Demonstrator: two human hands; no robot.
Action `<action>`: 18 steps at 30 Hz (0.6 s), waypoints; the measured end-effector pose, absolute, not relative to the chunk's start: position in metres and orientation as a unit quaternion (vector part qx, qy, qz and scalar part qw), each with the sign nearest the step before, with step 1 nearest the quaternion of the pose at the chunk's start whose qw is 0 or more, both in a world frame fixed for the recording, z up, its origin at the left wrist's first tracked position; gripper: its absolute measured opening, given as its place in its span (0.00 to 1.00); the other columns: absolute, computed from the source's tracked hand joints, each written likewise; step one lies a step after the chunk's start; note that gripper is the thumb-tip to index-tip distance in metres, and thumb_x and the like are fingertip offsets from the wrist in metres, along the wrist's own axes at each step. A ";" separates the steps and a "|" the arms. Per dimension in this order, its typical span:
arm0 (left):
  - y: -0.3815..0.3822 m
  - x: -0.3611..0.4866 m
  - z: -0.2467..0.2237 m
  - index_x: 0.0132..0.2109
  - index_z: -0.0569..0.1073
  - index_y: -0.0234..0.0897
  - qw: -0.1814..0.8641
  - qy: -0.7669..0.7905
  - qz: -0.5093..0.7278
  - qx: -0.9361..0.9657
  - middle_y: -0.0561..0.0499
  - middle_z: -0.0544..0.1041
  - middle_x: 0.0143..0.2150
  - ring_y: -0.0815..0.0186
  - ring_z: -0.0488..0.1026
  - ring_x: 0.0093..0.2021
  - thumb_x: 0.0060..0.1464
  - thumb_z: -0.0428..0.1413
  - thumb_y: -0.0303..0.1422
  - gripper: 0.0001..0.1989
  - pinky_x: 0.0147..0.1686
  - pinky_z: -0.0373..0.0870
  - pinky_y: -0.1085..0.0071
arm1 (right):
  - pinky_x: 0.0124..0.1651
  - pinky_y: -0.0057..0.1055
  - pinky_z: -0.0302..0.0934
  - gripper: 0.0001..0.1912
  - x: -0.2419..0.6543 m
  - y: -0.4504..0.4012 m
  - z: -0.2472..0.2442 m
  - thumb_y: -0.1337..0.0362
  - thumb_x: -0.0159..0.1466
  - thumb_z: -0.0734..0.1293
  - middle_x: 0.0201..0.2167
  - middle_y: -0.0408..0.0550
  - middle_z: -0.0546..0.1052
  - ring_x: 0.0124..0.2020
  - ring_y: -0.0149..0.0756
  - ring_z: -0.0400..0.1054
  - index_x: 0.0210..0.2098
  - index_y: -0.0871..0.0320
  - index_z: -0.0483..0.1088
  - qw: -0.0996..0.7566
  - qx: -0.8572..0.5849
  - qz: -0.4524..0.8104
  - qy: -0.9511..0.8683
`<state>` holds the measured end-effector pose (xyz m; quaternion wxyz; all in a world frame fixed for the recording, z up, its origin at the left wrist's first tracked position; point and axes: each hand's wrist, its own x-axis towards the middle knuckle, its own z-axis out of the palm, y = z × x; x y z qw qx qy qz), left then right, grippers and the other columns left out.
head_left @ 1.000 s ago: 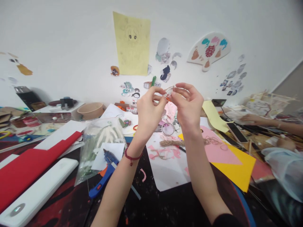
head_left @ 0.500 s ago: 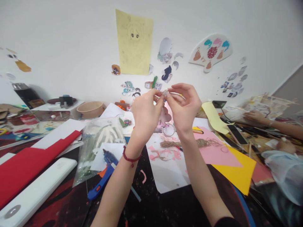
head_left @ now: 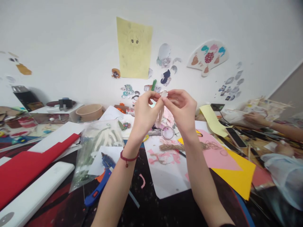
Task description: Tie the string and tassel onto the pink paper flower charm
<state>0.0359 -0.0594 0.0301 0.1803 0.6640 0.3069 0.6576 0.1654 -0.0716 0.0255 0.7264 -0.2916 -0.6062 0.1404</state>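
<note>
Fingers [head_left: 153, 94] pinch a small whitish piece [head_left: 164, 94]

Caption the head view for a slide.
Two hands hold a small whitish piece; twine and a glue gun lie below.

a dark table [head_left: 175, 209] carries white paper [head_left: 170, 178] and a pink scrap [head_left: 143, 181].

Both hands [head_left: 146, 110] [head_left: 181, 106] now closer together at the fingertips [head_left: 166, 101]
</note>
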 end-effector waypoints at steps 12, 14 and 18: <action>-0.061 0.052 0.023 0.39 0.72 0.39 -0.001 0.302 0.660 0.688 0.44 0.75 0.46 0.58 0.71 0.51 0.63 0.59 0.28 0.04 0.53 0.67 0.59 | 0.42 0.38 0.76 0.09 0.175 -0.078 0.029 0.58 0.59 0.77 0.30 0.46 0.83 0.33 0.39 0.79 0.31 0.57 0.80 0.707 -0.380 0.109 -0.587; -0.062 0.053 0.023 0.38 0.71 0.40 0.006 0.309 0.654 0.690 0.44 0.75 0.46 0.58 0.70 0.51 0.63 0.58 0.27 0.04 0.53 0.67 0.59 | 0.40 0.38 0.76 0.08 0.176 -0.079 0.030 0.59 0.57 0.77 0.28 0.46 0.83 0.32 0.40 0.79 0.30 0.57 0.79 0.706 -0.386 0.110 -0.584; -0.061 0.052 0.023 0.37 0.70 0.40 0.000 0.324 0.649 0.688 0.46 0.76 0.45 0.58 0.71 0.49 0.61 0.58 0.26 0.05 0.53 0.67 0.60 | 0.38 0.38 0.76 0.04 0.177 -0.080 0.030 0.62 0.57 0.75 0.28 0.46 0.83 0.30 0.39 0.79 0.29 0.56 0.80 0.695 -0.400 0.105 -0.589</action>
